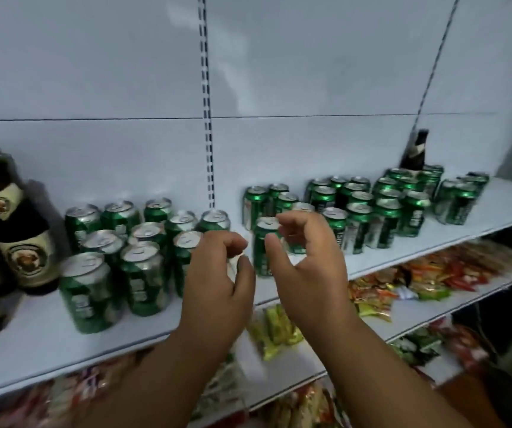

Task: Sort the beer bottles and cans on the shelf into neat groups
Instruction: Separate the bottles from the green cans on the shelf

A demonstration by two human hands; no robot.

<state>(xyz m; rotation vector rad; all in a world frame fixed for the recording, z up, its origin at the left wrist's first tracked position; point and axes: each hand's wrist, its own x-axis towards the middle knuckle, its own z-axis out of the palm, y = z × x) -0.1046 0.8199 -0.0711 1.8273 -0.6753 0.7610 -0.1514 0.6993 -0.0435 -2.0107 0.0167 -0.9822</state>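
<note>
Green beer cans stand on the white shelf point(32, 350) in loose clusters: one at the left point(139, 273), one at the right point(381, 211), and a smaller one at the far right point(458, 202). A single green can point(262, 251) stands near the shelf's front between my hands. My left hand point(217, 282) hovers just left of it, fingers loosely curled, holding nothing. My right hand point(307, 267) is curved just right of that can, thumb in front of it, not clearly gripping it. Brown bottles point(23, 242) stand at the far left. One dark bottle point(415, 152) rises behind the right cans.
Snack packets point(433, 279) fill the lower shelves point(418, 313) under the beer shelf. A slotted upright point(207, 118) runs down the white back panel. Bare shelf surface lies along the front edge and between the can clusters.
</note>
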